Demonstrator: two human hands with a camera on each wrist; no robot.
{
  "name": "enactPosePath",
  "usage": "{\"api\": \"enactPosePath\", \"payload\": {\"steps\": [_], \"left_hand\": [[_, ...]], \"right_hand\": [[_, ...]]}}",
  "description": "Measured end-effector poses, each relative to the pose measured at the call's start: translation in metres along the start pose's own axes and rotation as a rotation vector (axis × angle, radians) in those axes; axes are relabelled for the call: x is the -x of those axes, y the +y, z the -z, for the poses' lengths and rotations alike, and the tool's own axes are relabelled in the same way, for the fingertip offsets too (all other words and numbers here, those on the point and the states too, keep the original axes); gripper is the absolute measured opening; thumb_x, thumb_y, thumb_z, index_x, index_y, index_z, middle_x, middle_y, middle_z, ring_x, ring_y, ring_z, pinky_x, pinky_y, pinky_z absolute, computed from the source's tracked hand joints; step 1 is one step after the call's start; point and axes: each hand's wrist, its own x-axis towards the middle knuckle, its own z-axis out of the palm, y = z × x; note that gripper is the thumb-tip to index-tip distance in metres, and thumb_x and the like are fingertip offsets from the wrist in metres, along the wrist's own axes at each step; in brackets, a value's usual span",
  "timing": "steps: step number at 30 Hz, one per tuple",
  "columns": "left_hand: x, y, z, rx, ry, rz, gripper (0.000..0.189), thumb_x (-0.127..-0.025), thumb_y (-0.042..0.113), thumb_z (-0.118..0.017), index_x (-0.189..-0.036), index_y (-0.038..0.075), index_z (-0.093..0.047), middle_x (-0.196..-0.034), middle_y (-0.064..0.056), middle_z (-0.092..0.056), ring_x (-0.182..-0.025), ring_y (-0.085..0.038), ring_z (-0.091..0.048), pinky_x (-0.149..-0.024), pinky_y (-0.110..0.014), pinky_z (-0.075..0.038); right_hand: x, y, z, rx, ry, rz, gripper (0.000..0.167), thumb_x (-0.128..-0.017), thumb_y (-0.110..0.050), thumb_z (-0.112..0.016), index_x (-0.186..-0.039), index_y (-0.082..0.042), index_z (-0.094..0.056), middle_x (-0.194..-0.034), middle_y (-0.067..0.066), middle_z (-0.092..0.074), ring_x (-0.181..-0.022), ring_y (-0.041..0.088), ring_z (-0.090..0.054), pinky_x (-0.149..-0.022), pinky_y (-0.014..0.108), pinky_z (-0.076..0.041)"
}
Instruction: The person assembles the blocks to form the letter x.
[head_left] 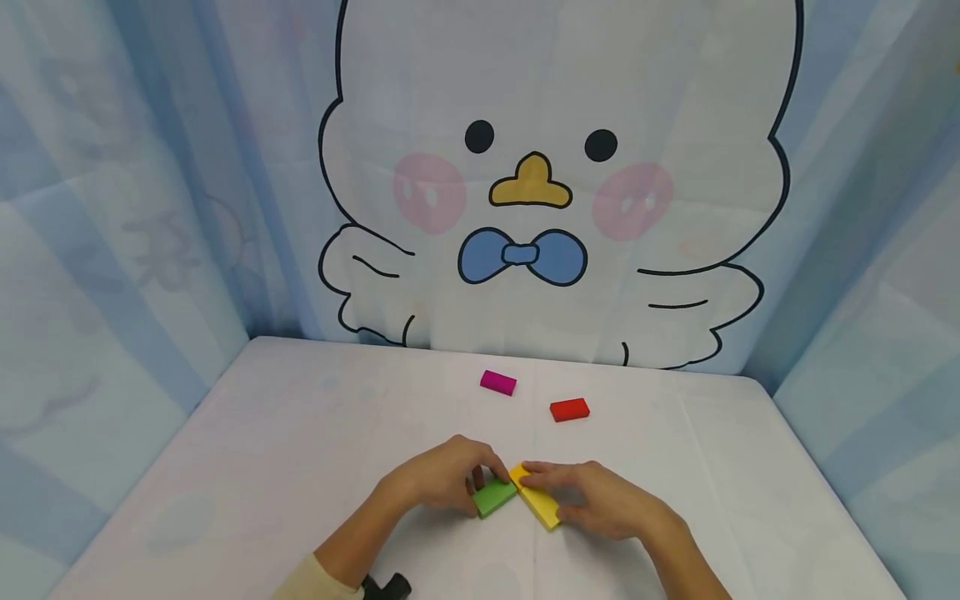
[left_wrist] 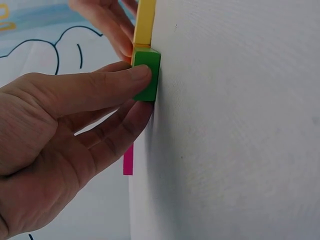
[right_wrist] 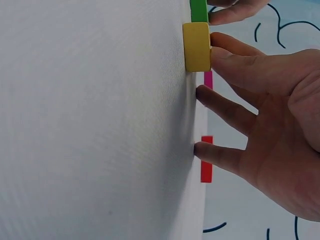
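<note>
green block point(head_left: 493, 498) pinched in left hand point(head_left: 444, 473), beside yellow block point(head_left: 541, 507)

The head view looks forward and down over the pale fabric-covered tabletop point(head_left: 262, 442), from far enough back to take in the left hand point(head_left: 446, 475), the right hand point(head_left: 603, 500) and the cartoon-printed cloth backdrop point(head_left: 525, 317). The left wrist view sits close to its hand, low along the tabletop and turned sideways, so the tabletop fills its right side; it faces the backdrop. The right wrist view mirrors this, with the tabletop on its left. All 3 views share the green rectangular block point(head_left: 495, 498), yellow rectangular block point(head_left: 542, 508) and magenta rectangular block point(head_left: 498, 382); head and right wrist also share the red rectangular block point(head_left: 570, 409).
</note>
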Motion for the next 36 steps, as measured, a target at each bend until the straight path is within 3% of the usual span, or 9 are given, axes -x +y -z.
{"api": "enactPosePath", "payload": {"steps": [26,36], "left_hand": [[-0.0028,0.0025,-0.0017,0.024,0.001,0.016,0.046,-0.081,0.003,-0.087,-0.122,0.022,-0.076,-0.105,0.010,-0.069,-0.084,-0.004,-0.062,-0.075,-0.015,-0.056],[-0.0018,0.0019,-0.0015,-0.024,-0.002,0.008,0.054,-0.083,-0.013,-0.071,-0.123,0.022,-0.077,-0.109,0.012,-0.069,-0.087,-0.003,-0.061,-0.077,-0.016,-0.055]], "right_hand": [[-0.0010,0.0004,-0.0003,-0.008,-0.009,-0.026,0.059,-0.094,-0.004,-0.072,-0.146,-0.029,-0.062,-0.158,-0.014,-0.050,-0.148,0.024,-0.048,-0.117,0.054,-0.042],[-0.0010,0.0009,-0.0007,-0.004,0.000,-0.009,0.061,-0.093,-0.001,-0.071,-0.146,-0.028,-0.062,-0.158,-0.013,-0.050,-0.148,0.023,-0.049,-0.117,0.051,-0.043]]}}
